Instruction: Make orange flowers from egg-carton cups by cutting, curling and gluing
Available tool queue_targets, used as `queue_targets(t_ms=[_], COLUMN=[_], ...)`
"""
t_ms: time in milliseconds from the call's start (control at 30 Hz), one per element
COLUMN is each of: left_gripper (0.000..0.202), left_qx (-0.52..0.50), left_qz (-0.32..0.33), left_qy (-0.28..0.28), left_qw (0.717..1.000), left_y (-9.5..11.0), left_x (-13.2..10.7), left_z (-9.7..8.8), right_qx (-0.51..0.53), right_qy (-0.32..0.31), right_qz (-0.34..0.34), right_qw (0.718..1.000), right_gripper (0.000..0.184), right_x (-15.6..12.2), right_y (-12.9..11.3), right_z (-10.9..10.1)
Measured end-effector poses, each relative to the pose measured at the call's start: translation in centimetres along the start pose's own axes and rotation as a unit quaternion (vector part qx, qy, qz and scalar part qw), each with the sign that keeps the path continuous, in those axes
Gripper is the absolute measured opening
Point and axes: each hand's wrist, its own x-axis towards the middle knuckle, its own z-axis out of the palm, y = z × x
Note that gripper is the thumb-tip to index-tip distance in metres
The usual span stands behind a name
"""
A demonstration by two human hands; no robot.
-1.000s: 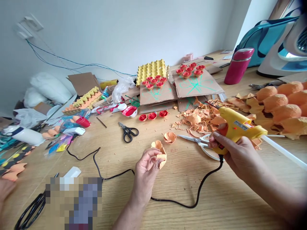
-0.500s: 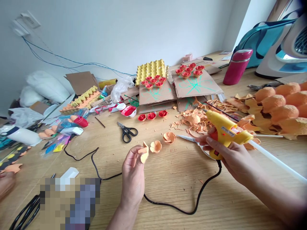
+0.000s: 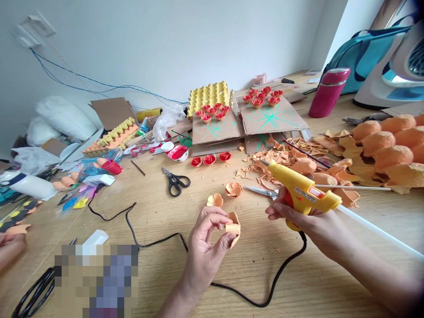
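Note:
Between the thumb and fingers of my left hand (image 3: 209, 240) is an orange egg-carton flower cup (image 3: 234, 227), tilted on its side above the table. My right hand (image 3: 294, 214) grips a yellow glue gun (image 3: 300, 187), its nozzle pointing up and left, with a clear glue stick (image 3: 380, 232) out of its back. The gun's black cord (image 3: 276, 274) loops across the table. Just beyond my left hand lie two more orange carton flowers, a paler one (image 3: 215, 200) and a darker one (image 3: 233, 190). Scissors (image 3: 261, 191) with pale handles lie partly hidden behind my right hand.
Black-handled scissors (image 3: 175, 182) lie left of centre. Several red flowers (image 3: 209, 159) line up before cardboard sheets (image 3: 271, 117). Carton scraps (image 3: 265, 163) and an orange egg tray (image 3: 394, 145) fill the right. Another person's hand (image 3: 11, 247) is at the left edge.
My left hand has moved right with the carton flower cup, turning it toward the glue gun. My right hand has shifted the gun slightly left and down.

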Motion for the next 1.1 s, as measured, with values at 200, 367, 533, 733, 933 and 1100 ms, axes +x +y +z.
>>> queue_targets(t_ms=[200,367,533,733,933,1100], left_gripper=[0.016,0.018,0.016,0.021,0.02,0.023], left_qx=[0.023,0.062,0.079,0.037,0.01,-0.08], left_qz=[0.011,0.032,0.051,0.009,-0.01,-0.063], left_qy=[-0.047,-0.056,-0.061,-0.073,-0.1,-0.142], left_qw=[0.999,0.996,0.994,0.997,0.995,0.985], left_y=[-0.1,-0.2,0.0,0.0,0.3,0.7], left_x=[-0.3,-0.7,-0.7,-0.9,-0.9,-0.9], left_z=[0.1,0.3,0.5,0.5,0.4,0.8], right_qx=[-0.055,0.013,0.114,0.155,0.134,0.093], right_qy=[-0.02,-0.045,-0.09,-0.102,-0.106,-0.098], right_qz=[-0.013,0.012,0.068,0.119,0.095,0.095], right_qw=[0.998,0.999,0.987,0.975,0.981,0.986], right_gripper=[0.029,0.028,0.024,0.03,0.035,0.041], right_x=[-0.2,-0.3,-0.5,-0.8,-0.8,-0.9], right_y=[0.0,0.4,1.3,1.2,1.5,1.5], right_z=[0.0,0.1,0.2,0.6,1.2,1.4])
